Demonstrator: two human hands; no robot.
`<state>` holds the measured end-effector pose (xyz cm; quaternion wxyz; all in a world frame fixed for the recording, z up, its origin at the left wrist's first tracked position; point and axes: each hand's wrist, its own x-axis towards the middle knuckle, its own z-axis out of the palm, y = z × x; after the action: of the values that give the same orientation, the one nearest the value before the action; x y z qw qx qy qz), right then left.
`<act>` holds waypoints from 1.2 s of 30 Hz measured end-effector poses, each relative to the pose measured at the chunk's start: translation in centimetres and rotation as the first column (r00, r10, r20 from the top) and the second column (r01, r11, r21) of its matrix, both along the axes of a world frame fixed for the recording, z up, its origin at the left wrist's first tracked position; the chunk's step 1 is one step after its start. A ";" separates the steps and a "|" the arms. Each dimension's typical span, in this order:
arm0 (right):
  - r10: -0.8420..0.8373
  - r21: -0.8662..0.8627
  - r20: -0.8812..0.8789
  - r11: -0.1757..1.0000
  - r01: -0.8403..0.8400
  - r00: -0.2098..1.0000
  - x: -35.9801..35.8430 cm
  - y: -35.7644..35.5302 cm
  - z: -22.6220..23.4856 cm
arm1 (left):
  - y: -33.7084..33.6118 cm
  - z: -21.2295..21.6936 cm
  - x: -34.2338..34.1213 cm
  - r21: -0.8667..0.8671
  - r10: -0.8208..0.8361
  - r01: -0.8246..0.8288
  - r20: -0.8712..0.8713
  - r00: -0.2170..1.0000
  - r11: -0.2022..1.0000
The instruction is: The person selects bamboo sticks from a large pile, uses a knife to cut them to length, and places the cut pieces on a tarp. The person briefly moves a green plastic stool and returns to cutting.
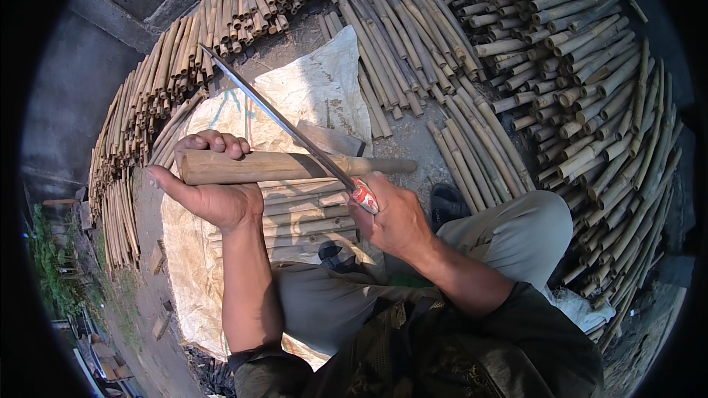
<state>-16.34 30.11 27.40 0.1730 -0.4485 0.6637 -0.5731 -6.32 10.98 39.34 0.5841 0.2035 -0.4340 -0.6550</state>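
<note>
Left hand (pixel 210 184) gripping one bamboo piece (pixel 273 166), right hand (pixel 391 217) clutching one long knife (pixel 284 124), stacked bamboo poles (pixel 560 66) around

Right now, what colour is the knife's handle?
Red with white markings on the knife handle, gripped in the right hand; head view.

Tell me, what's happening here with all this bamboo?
A seated person grips a cut bamboo piece in the left hand, held level. The right hand holds a long knife by its red handle, the blade laid slantwise across the piece. Split strips lie below on a pale woven sack, and stacks of bamboo poles ring the spot.
</note>
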 end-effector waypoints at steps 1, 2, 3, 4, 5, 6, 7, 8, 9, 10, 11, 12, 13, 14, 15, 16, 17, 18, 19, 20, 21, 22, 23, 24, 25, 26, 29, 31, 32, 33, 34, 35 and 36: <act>-0.049 0.169 0.028 0.985 0.043 0.998 -0.1 -0.2 -0.5 | 0.1 0.0 -0.2 0.003 0.029 -0.029 0.011 1.000 1.000; -0.063 0.285 0.011 0.957 0.057 0.998 -0.6 -0.6 -1.0 | 0.2 0.1 -0.3 -0.005 -0.028 0.028 -0.013 1.000 1.000; -0.075 0.469 0.008 0.881 0.063 0.997 -1.2 -1.1 -1.5 | 0.2 0.2 -0.4 0.047 0.008 -0.007 -0.008 1.000 0.999; -0.098 0.411 -0.017 0.907 0.096 0.995 -1.5 -1.1 -1.7 | 0.3 0.2 -0.4 0.052 -0.003 0.003 -0.013 1.000 0.999; -0.119 0.432 -0.020 0.895 0.116 0.993 -1.8 -1.1 -1.7 | 0.2 0.4 -0.3 0.062 0.009 -0.008 -0.006 1.000 0.998; -0.163 0.532 -0.011 0.835 0.144 0.987 -1.9 -1.0 -1.7 | 0.3 0.3 -0.2 0.075 0.018 -0.017 -0.014 1.000 0.997; -0.133 0.408 0.024 0.906 0.112 0.991 -2.0 -1.0 -1.5 | 0.2 0.3 -0.2 0.040 -0.029 0.030 -0.023 0.999 0.999; -0.121 0.361 0.066 0.928 0.089 0.990 -1.8 -0.5 -1.3 | 0.1 0.3 -0.1 0.026 -0.046 0.046 -0.031 0.998 0.999; -0.079 0.237 0.094 0.970 0.055 0.992 -1.4 0.0 -1.1 | 0.2 0.1 0.0 0.013 -0.063 0.063 -0.031 0.998 0.998; -0.044 0.137 0.054 0.990 0.037 0.998 -1.2 0.1 -1.1 | 0.1 0.0 0.0 0.013 -0.055 0.055 -0.024 0.998 0.998; -0.061 0.231 0.054 0.972 0.048 0.997 -0.9 0.4 -1.3 | 0.1 -0.2 -0.1 0.024 -0.047 0.048 -0.029 0.998 0.999; -0.055 0.251 0.029 0.967 0.046 0.998 -0.9 0.4 -1.8 | 0.1 -0.3 -0.3 0.016 -0.058 0.059 -0.044 0.997 0.998; -0.042 0.183 -0.018 0.982 0.044 0.999 -0.9 0.0 -2.7 | 0.1 -0.5 -0.5 -0.015 -0.102 0.101 -0.081 0.992 0.995; -0.117 0.435 -0.027 0.893 0.117 0.993 -1.6 -0.4 -3.8 | 0.4 -0.9 -0.7 -0.091 -0.091 0.084 -0.074 0.993 0.992; -0.190 0.626 -0.060 0.758 0.185 0.980 -2.8 -1.1 -5.3 | 0.4 -0.9 -0.7 -0.080 -0.055 0.052 -0.037 0.998 0.995; -0.228 0.601 -0.027 0.774 0.198 0.973 -3.6 -1.3 -6.9 | 0.1 -0.7 -0.6 -0.072 -0.023 0.023 -0.010 1.000 0.997; -0.275 0.623 0.010 0.754 0.209 0.961 -4.2 -1.2 -8.3 | 0.0 -0.6 -0.6 -0.009 0.027 -0.027 0.027 0.999 1.000; -0.346 0.712 0.038 0.668 0.217 0.937 -4.2 -0.9 -9.5 | -0.8 0.2 0.5 -0.005 0.045 -0.045 0.031 0.998 0.999; -0.342 0.623 0.101 0.754 0.209 0.934 -4.5 -0.6 -10.4 | -1.7 1.1 1.5 -0.080 0.109 -0.107 0.025 0.994 0.991; -0.360 0.588 0.159 0.782 0.205 0.919 -5.0 -0.7 -11.0 | -2.9 2.3 2.7 -0.144 0.185 -0.184 -0.011 0.983 0.972; -0.376 0.550 0.223 0.811 0.202 0.899 -5.0 -0.6 -11.2 | -3.9 3.7 4.4 -0.110 0.222 -0.223 -0.021 0.975 0.969; -0.369 0.541 0.189 0.813 0.217 0.910 -5.2 -0.6 -11.1 | -4.9 5.1 6.0 -0.172 0.201 -0.205 -0.039 0.979 0.964; -0.368 0.529 0.154 0.814 0.238 0.917 -5.0 -0.7 -10.8 | -5.7 6.2 7.4 -0.193 0.252 -0.254 -0.031 0.967 0.948; -0.366 0.489 0.108 0.829 0.271 0.924 -4.7 -0.9 -10.5 | -6.4 7.2 8.9 -0.175 0.307 -0.306 -0.022 0.951 0.936; -0.360 0.554 0.108 0.796 0.244 0.927 -4.5 -1.2 -10.1 | -6.9 7.7 10.0 -0.177 0.348 -0.347 -0.026 0.937 0.921; -0.346 0.591 0.101 0.775 0.224 0.933 -3.9 -1.6 -10.0 | -7.2 8.1 11.1 -0.180 0.393 -0.392 -0.032 0.919 0.902; -0.206 0.609 0.126 0.789 0.088 0.970 -1.3 -3.1 -10.7 | -8.2 7.3 12.6 -0.166 0.530 -0.525 -0.017 0.848 0.835; -0.046 0.547 0.135 0.837 -0.035 0.990 0.4 -4.0 -12.2 | -9.0 5.7 12.6 -0.158 0.610 -0.603 -0.008 0.793 0.782; 0.032 0.503 0.163 0.857 -0.111 0.986 0.9 -4.2 -13.2 | -9.2 5.1 12.9 -0.132 0.632 -0.626 0.000 0.775 0.768; -0.016 0.580 0.146 0.811 -0.072 0.989 1.2 -4.5 -14.2 | -9.5 4.6 13.4 -0.117 0.645 -0.640 0.011 0.764 0.759; -0.048 0.625 0.122 0.780 -0.040 0.991 1.2 -4.8 -15.2 | -9.8 4.3 13.8 -0.103 0.659 -0.654 0.020 0.752 0.749; -0.063 0.698 0.121 0.715 -0.040 0.991 1.0 -5.2 -16.1 | -10.1 4.0 14.3 -0.099 0.666 -0.661 0.028 0.745 0.744; -0.195 0.769 0.145 0.639 0.014 0.970 0.5 -5.2 -17.0 | -10.3 3.6 14.8 -0.095 0.675 -0.670 0.034 0.737 0.736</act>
<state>-15.80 24.93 10.40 0.3825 -0.2298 0.8452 -0.2941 8.49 0.65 42.97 0.7737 0.3456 -0.3751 -0.3758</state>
